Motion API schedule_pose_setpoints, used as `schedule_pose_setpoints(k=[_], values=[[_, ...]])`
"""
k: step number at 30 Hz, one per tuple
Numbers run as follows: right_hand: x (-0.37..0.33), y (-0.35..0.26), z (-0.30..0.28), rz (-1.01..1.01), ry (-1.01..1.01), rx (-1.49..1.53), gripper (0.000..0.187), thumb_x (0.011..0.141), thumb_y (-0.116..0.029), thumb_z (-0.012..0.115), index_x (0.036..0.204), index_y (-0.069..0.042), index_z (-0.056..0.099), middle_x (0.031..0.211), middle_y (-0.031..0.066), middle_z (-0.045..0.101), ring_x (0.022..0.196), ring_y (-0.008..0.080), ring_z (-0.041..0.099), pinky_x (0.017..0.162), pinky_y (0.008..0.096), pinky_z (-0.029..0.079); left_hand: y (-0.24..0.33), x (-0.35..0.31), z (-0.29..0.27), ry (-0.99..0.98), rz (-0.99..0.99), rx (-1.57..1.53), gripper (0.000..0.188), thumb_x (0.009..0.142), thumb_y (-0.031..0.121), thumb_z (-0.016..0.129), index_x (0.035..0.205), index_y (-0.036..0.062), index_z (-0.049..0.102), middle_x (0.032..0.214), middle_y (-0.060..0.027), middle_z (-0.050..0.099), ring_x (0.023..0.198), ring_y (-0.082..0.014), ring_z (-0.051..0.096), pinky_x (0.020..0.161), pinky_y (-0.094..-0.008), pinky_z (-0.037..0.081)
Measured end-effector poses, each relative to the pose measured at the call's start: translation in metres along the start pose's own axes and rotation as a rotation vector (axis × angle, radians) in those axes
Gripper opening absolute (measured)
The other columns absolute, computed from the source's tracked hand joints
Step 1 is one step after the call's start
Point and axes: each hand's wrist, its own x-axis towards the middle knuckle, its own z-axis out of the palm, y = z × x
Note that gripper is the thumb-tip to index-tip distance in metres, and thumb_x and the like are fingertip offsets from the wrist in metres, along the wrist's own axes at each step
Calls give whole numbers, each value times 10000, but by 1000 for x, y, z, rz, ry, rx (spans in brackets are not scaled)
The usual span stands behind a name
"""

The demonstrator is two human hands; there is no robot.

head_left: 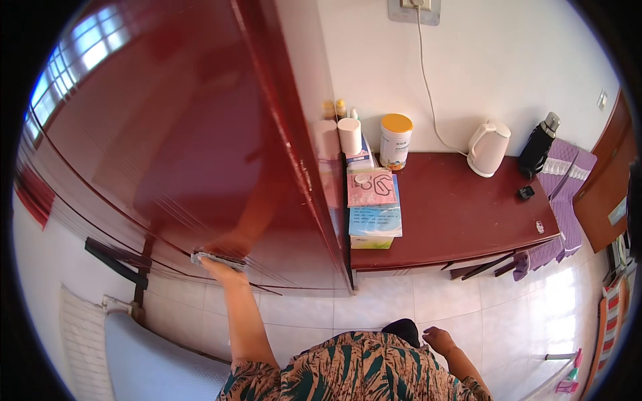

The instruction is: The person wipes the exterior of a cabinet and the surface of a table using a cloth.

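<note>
My left arm reaches out to a glossy dark red wardrobe. There my left hand is closed on a grey cloth, pressing it flat to the shiny surface. Part of the fingers is hidden against the cloth, and the arm is mirrored in the panel. My right hand hangs low beside my body with nothing in it, its fingers loosely bent and apart.
A dark red table bears boxes and a pink packet, a yellow-lidded can, a white kettle and a black flask. A purple-covered chair stands at right, a pale blue bed at lower left.
</note>
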Motion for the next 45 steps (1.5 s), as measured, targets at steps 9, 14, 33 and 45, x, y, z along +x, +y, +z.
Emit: schedule_pose_setpoints(k=[9, 14, 33, 45], values=[[47, -159, -117, -459, 2, 138, 341, 924, -222, 614, 1203, -27, 602, 1070, 151, 689, 955, 276, 677, 808, 355, 540, -66, -162, 60, -320, 932, 711, 838, 990, 438, 407, 1506, -36, -52, 1585, -220, -52, 1469, -340, 10, 1174, -479, 35], [69, -209, -164, -717, -121, 166, 309, 921, -222, 599, 1166, -34, 610, 1082, 156, 674, 944, 275, 674, 811, 365, 535, -83, -198, 75, -331, 1007, 822, 851, 942, 232, 521, 1484, -89, -52, 1551, -298, -135, 1455, -426, -60, 1152, -547, 7], [120, -254, -190, -617, -938, 515, 560, 926, -276, 650, 1375, -24, 429, 1327, 112, 505, 1240, 185, 459, 1024, 337, 389, -71, -311, 30, -278, -594, -248, 548, 1011, 379, 413, 1419, 14, 385, 1402, -166, 490, 1276, -317, 489, 1104, -452, 359], [116, -249, -177, -295, -812, 801, 425, 899, -206, 683, 1275, -43, 568, 1172, 47, 624, 1074, 142, 563, 962, 317, 432, -80, -290, 56, -389, -756, 128, 458, 959, 252, 581, 1349, 41, 468, 1249, -127, 590, 1129, -257, 596, 968, -398, 491]])
